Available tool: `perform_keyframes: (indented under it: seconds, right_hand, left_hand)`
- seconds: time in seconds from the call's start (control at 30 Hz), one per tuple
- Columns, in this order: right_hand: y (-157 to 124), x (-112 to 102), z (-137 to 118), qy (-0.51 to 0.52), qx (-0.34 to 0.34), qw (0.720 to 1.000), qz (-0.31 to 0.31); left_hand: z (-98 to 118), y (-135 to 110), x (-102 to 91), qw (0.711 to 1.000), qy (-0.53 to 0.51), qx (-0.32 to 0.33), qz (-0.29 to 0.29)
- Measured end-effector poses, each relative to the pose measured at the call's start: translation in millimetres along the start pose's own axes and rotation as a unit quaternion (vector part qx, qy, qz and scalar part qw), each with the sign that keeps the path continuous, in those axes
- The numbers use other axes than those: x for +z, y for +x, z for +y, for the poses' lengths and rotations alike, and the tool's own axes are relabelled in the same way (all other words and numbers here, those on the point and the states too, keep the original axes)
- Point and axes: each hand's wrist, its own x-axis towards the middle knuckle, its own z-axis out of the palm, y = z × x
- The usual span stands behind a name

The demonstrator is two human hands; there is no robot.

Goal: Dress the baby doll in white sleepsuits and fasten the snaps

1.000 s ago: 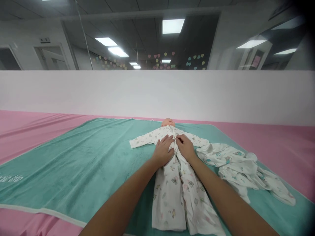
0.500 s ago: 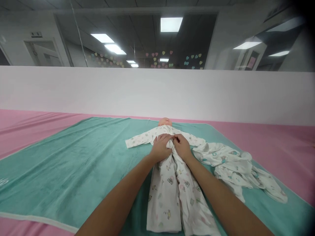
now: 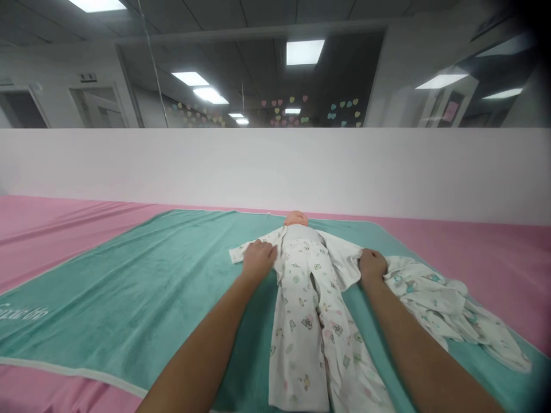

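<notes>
A doll (image 3: pixel 297 218) lies on its back, its head at the far end. It wears a white printed baby top (image 3: pixel 348 265), opened at the front so that a plain white chest shows. White printed baby trousers (image 3: pixel 297 321) stretch from its waist toward me. My left hand (image 3: pixel 259 259) is on the top beside the doll's left-of-picture sleeve, fingers curled onto the cloth edge. My right hand (image 3: pixel 372 265) is closed on the outer edge of the opened right-of-picture panel. The fingertips of both hands are partly hidden.
A crumpled white garment with teal prints (image 3: pixel 443 298) lies right of my right forearm. Under everything is a teal blanket (image 3: pixel 142 298) on a pink sheet (image 3: pixel 465 246). Behind the sheet rises a white wall (image 3: pixel 241 166) with glass above it.
Both hands were together at the doll's middle; now they are apart, left and right. The top's front has been opened outward, uncovering the chest and the trousers' waist. The view has shifted slightly.
</notes>
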Motion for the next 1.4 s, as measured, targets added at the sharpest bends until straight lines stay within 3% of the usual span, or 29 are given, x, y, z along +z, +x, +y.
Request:
perform_keyframes:
  seconds: [0.1, 0.2, 0.47, 0.6, 0.7, 0.8, 0.83, 0.9, 0.97, 1.1, 1.2, 1.4]
  right_hand:
    - [8, -7, 5, -0.037, 0.012, 0.999, 0.007]
    - [6, -8, 3, -0.064, -0.01, 0.998, -0.026]
    - [-8, -10, -13, -0.103, -0.126, 0.981, -0.103]
    - [-37, -11, -40, -0.082, -0.213, 0.966, -0.121]
    - [-79, -12, -76, -0.014, -0.319, 0.93, -0.183]
    - [-119, -13, -110, -0.052, -0.435, 0.837, -0.328]
    - [-129, -13, -117, -0.08, -0.461, 0.813, -0.347]
    - [-139, -14, -127, -0.13, -0.483, 0.788, -0.358]
    - [-141, -11, -131, -0.168, -0.484, 0.786, -0.347]
    - [-138, 13, -145, -0.26, -0.488, 0.77, -0.318]
    - [-140, 45, -164, -0.357, -0.484, 0.736, -0.311]
    - [-151, 114, -187, -0.417, -0.47, 0.714, -0.311]
  left_hand:
    - [-46, 3, -4.5, 0.994, 0.022, -0.108, 0.005]
    - [-72, 2, -4.2, 0.989, 0.024, -0.148, -0.019]
    - [-54, 2, 8.8, 0.991, 0.021, -0.128, -0.012]
    - [-57, 3, 17.7, 0.987, -0.004, -0.155, -0.047]
    - [-63, 6, 24.0, 0.984, -0.019, -0.166, -0.067]
    - [-65, 7, 26.2, 0.984, -0.038, -0.157, -0.07]
    - [-66, 8, 25.9, 0.985, -0.044, -0.154, -0.068]
    - [-67, 7, 24.5, 0.984, -0.057, -0.159, -0.063]
    - [-70, 7, 22.9, 0.98, -0.07, -0.176, -0.06]
    - [-77, 8, 22.3, 0.973, -0.084, -0.207, -0.061]
    - [-78, 8, 23.8, 0.974, -0.076, -0.203, -0.063]
    - [-75, 4, 27.1, 0.985, -0.043, -0.159, -0.054]
